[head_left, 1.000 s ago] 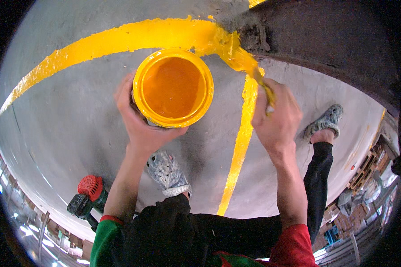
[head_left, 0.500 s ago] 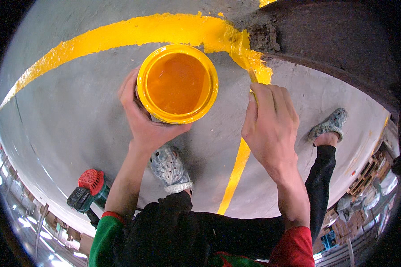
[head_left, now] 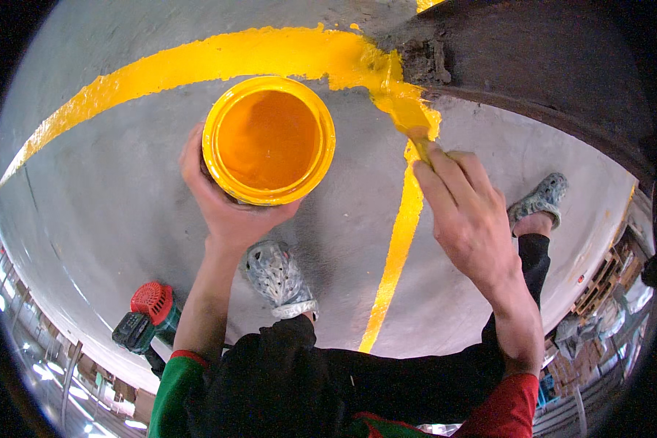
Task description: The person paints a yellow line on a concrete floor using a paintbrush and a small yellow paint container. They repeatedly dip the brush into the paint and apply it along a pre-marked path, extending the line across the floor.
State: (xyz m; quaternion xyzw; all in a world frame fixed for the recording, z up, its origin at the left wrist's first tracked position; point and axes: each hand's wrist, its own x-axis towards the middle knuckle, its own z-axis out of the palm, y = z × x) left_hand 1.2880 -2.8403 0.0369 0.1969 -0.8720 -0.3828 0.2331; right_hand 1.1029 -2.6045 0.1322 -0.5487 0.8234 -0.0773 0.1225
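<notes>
My left hand point(head_left: 230, 212) is wrapped round the lower left side of an open can of yellow-orange paint point(head_left: 269, 140), held above the grey floor. Yellow paint coats the can's rim, and its inside shows paint of a deeper orange. In my right hand point(head_left: 474, 212) is a paintbrush point(head_left: 416, 133), gripped by its handle. The yellow-coated bristles touch the wet yellow stripe point(head_left: 398, 95) beside the dark metal piece. My fingers partly hide the handle.
A dark, rusty metal structure point(head_left: 540, 80) rises at the far right. One stripe point(head_left: 146, 69) curves off left and another point(head_left: 390, 285) runs toward me. A red and green cordless tool point(head_left: 153, 314) stands at left. My feet wear patterned clogs point(head_left: 277, 277).
My right hand has shifted right and slightly back, turning so that more of the brush shows. The can in my left hand has moved a little left.
</notes>
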